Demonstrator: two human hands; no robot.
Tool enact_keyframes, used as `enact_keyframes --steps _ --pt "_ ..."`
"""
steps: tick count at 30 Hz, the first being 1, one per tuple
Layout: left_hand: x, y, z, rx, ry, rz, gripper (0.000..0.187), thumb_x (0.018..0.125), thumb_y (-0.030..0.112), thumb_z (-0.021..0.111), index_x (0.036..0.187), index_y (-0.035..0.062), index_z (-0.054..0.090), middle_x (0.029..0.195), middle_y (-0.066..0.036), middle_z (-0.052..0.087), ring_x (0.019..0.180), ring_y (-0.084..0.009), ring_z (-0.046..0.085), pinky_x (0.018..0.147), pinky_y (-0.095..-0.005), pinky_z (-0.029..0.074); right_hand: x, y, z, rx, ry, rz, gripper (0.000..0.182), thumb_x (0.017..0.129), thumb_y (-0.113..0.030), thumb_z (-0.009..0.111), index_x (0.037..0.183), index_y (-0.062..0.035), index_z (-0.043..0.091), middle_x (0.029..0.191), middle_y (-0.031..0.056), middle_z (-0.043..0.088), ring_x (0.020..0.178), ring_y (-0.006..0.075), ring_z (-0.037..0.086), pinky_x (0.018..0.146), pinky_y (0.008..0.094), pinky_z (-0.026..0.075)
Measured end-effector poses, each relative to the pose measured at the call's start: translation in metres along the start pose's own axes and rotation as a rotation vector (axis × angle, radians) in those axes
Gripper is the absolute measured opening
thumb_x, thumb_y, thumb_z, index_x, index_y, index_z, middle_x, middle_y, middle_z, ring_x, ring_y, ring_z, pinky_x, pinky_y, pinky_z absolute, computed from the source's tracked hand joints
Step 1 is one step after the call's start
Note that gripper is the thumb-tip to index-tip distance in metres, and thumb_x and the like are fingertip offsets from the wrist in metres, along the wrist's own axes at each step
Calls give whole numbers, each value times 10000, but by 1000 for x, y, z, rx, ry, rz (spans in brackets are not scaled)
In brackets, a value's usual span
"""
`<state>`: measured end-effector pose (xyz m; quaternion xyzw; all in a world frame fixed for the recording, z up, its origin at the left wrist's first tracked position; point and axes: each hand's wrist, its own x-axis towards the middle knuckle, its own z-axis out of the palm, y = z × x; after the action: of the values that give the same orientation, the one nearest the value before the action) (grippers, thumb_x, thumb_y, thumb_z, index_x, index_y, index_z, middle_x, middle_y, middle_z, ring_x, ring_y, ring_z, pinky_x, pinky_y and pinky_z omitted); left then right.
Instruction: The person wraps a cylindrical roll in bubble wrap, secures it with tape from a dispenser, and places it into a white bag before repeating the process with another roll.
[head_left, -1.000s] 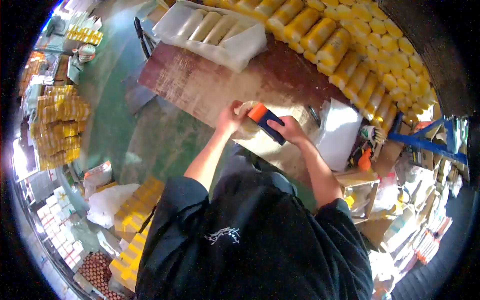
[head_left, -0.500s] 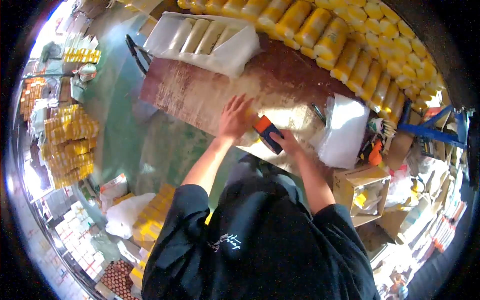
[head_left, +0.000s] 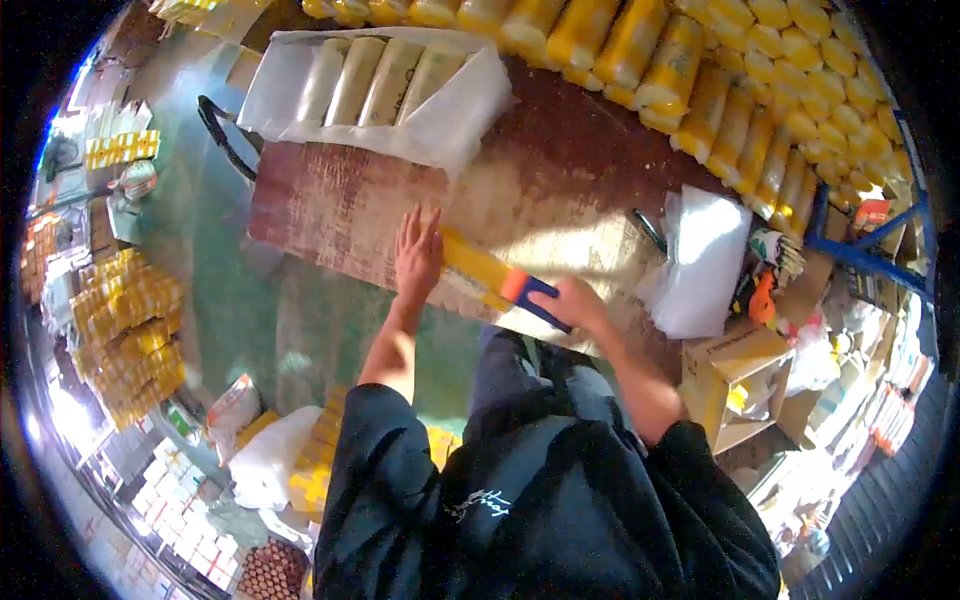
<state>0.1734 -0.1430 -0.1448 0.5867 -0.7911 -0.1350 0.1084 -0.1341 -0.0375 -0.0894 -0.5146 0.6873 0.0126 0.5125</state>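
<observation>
In the head view, my right hand (head_left: 578,308) grips a dark blue and orange tape dispenser (head_left: 534,298) near the front edge of the worn wooden table (head_left: 330,205). A strip of yellow tape (head_left: 475,265) runs from the dispenser leftward along the tabletop. At the strip's left end my left hand (head_left: 418,258) lies with its fingers extended, touching or just beside the tape. Further back, several pale cylinders (head_left: 385,85) rest side by side on white bubble wrap (head_left: 455,140).
Yellow-wrapped rolls (head_left: 620,45) are stacked along the back and right. A black pen-like item (head_left: 650,230) lies by a folded bubble-wrap sheet (head_left: 705,265). An open cardboard box (head_left: 735,385) stands at the right, below a blue metal frame (head_left: 865,255). Yellow-taped parcels (head_left: 130,320) are piled on the left.
My hands have moved apart, the left one leftward and the right slightly downward with the dispenser. A longer stretch of yellow tape now shows between them. The camera view has shifted.
</observation>
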Motion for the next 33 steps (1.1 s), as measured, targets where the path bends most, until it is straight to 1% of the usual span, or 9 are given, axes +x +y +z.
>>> enact_keyframes --steps 6,9,10,15,21,26,30,31,33 --pt "-14 63 -13 -148 -439 339 624 970 322 584 1548 161 414 1605 -119 390 1507 -338 303 1239 -501 212 -28 8 -15 365 -242 223 571 871 -563 709 900 6 748 693 74 698 576 157 646 580 344 535" --pt "-11 69 -17 -97 -465 480 702 951 395 596 1556 113 378 1596 -155 387 1509 -357 289 1246 -511 200 -39 48 4 527 -209 61 541 910 -513 705 879 27 725 669 93 693 578 159 663 585 337 535" --pt "-13 74 -19 -116 -457 486 710 946 399 602 1554 107 381 1591 -164 390 1506 -361 293 1247 -507 199 -40 60 9 314 -155 71 498 928 -470 710 896 26 724 683 91 699 582 152 666 584 321 534" --pt "-31 106 -12 5 -545 799 656 877 328 664 1463 94 482 1506 -184 461 1465 -348 352 1230 -509 245 -57 65 35 652 -204 196 504 931 -483 703 980 18 731 737 69 713 678 175 693 673 355 553" --pt "-44 93 27 116 -329 881 417 855 210 655 1272 227 645 1315 -139 564 1282 -341 491 1123 -536 370 -68 109 70 570 -55 99 554 905 -547 695 927 3 754 780 116 741 738 206 724 718 367 559" --pt "-5 141 -69 -122 -408 746 816 663 379 869 1420 252 591 1322 -144 560 1293 -363 488 1103 -530 380 -116 53 -6 759 -93 35 578 901 -555 685 904 19 757 739 122 737 670 206 711 675 365 556" --pt "-5 149 -134 -571 -625 310 832 704 340 857 1461 208 538 1506 -191 471 1478 -363 348 1153 -521 337 -147 -28 -63 698 -65 -36 528 912 -498 688 862 26 742 735 124 729 667 197 705 657 375 555" --pt "-6 146 -132 -431 -543 391 836 712 336 853 1469 198 525 1522 -187 456 1487 -361 333 1165 -522 325 -139 -34 -57 688 -2 -106 492 938 -481 686 895 8 719 688 48 686 600 121 644 560 297 510" --pt "-10 139 -116 -152 -373 533 844 730 329 846 1485 177 501 1553 -180 427 1504 -357 303 1188 -524 301 -119 -46 -54 527 3 -24 620 857 -586 690 844 33 731 726 168 718 676 267 716 672 399 557"
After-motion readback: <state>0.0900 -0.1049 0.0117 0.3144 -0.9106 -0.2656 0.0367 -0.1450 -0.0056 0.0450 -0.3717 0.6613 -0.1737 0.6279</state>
